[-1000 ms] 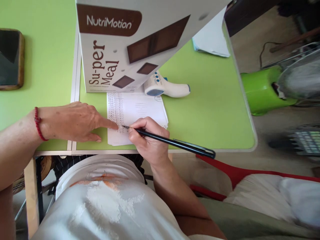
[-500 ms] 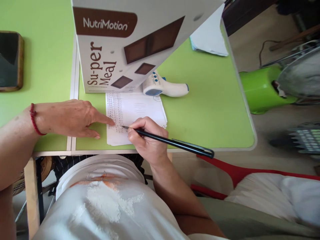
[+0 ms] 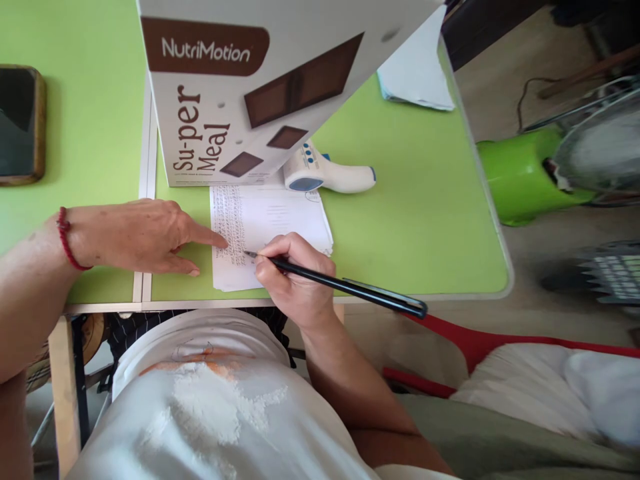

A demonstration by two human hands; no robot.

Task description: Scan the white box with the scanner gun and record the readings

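Observation:
Sheets of white paper (image 3: 290, 217) lie near the table's front edge, with rows of small handwriting on their left part. My right hand (image 3: 300, 273) is closed around a black pen (image 3: 350, 287), its tip at the written rows. From the left, my left hand (image 3: 150, 237) reaches over the table with the index finger stretched out, its tip on the paper beside the writing. The thumb stands apart from that finger, and the hand holds nothing. Behind the paper stands a white NutriMotion box (image 3: 210, 120), close to the paper's far edge.
A white handheld infrared thermometer (image 3: 345, 177) lies by the box on the green table (image 3: 425, 227). More papers (image 3: 420, 67) are at the back right, and a phone (image 3: 20, 127) is at the far left. A green bin (image 3: 525, 180) stands on the floor to the right.
The view has shifted very slightly. My hands, the pen and the paper keep nearly the same places.

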